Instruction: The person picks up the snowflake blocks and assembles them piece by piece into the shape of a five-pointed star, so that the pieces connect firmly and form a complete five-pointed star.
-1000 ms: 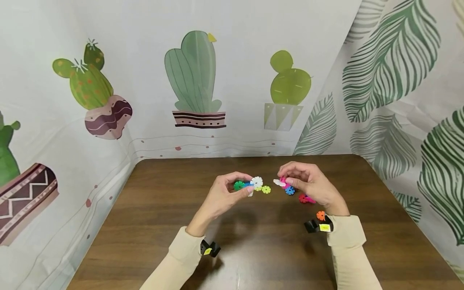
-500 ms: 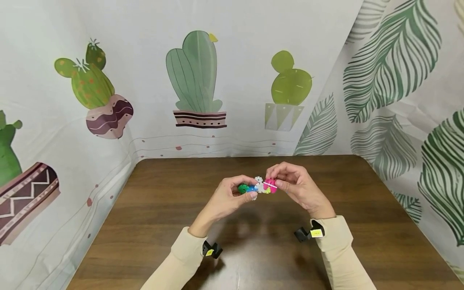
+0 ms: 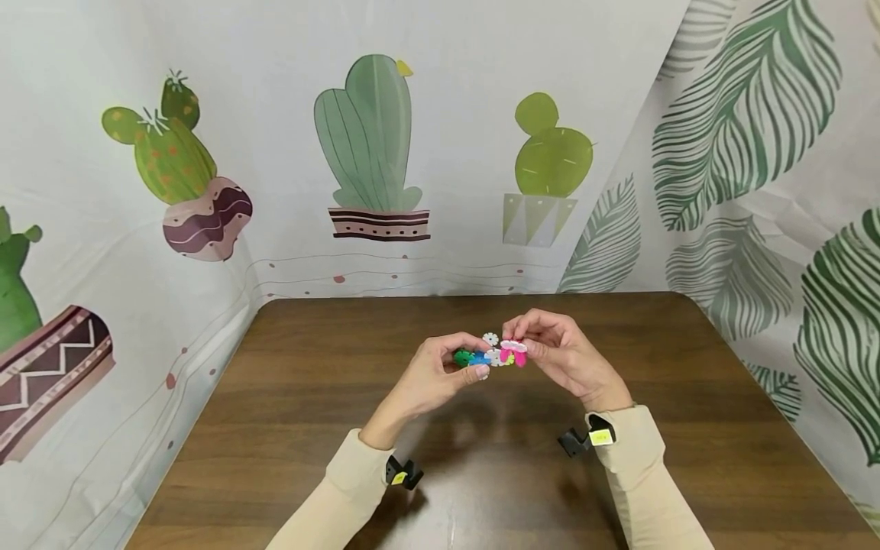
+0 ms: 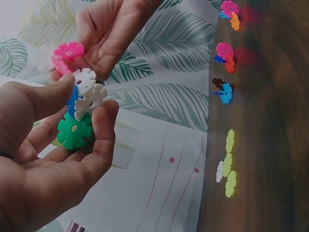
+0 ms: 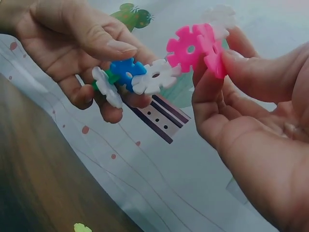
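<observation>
My left hand (image 3: 431, 376) grips a cluster of snowflake-shaped interlocking discs between thumb and fingers. In it show a green disc (image 4: 75, 130), a blue disc (image 5: 126, 72) and white discs (image 5: 155, 77). Facing it, my right hand (image 3: 574, 357) pinches two joined pink discs (image 5: 212, 53), with a paler white disc (image 5: 219, 19) at their far side. The edge of one pink disc meets the white disc at the end of the left hand's cluster. Both hands are raised over the table, and fingers cover parts of the pieces.
On the brown wooden table (image 3: 309, 435) lie a row of yellow discs (image 4: 231, 183) beside a white disc (image 4: 220, 171), a blue piece (image 4: 226, 93) and small pink clusters (image 4: 225, 49). A printed cactus curtain (image 3: 467, 153) hangs behind. Each wrist wears a black camera (image 3: 404, 473).
My right hand has moved left with the pink discs, bringing them up against the left hand's cluster. Since half a second ago, the white disc by the pink ones has tilted, showing more of its face.
</observation>
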The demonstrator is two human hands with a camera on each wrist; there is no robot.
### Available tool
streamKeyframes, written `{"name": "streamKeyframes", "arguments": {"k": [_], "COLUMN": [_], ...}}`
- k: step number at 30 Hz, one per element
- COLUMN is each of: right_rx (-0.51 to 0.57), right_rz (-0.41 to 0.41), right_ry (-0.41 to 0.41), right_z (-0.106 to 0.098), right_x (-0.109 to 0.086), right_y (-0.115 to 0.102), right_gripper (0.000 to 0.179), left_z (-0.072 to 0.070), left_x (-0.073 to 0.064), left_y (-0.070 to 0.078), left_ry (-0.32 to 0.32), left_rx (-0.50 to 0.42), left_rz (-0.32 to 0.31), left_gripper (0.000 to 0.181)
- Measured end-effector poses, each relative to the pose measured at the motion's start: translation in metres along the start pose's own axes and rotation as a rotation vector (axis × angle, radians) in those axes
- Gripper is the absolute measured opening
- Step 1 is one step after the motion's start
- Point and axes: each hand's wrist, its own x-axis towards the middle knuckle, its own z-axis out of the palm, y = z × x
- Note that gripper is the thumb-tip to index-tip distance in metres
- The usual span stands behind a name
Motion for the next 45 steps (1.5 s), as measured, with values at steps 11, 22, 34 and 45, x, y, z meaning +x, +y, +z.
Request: {"name": "streamKeyframes", "arguments": {"k": [11, 22, 34, 45], "right_rx": [-0.064, -0.308, -0.483, -0.424], "right_rz": [0.066, 0.078, 0.099, 0.08], "right_ry": [0.085, 0.226, 0.365, 0.396], "right_z": [0.006, 0.023, 0.036, 0.032], "right_x": [-0.001, 0.004, 0.007, 0.008], "right_y": [-0.01, -0.017, -0.019, -0.012], "right_gripper": [0.039, 0.019, 0.01, 0.008], "left_z": [0.001, 0.003, 0.008, 0.013], "left_x": [0.0, -0.001, 0.0, 0.001], "left_y": [0.002, 0.003, -0.001, -0.003], "left_ry": [0.028, 0.087, 0.216, 0.282], "left_rx": [-0.011, -0.019, 0.067, -0.013], "left_rz": [-0.009, -0.023, 0.049, 0.079], "left_gripper": [0.024, 0.019, 0.006, 0.009]}}
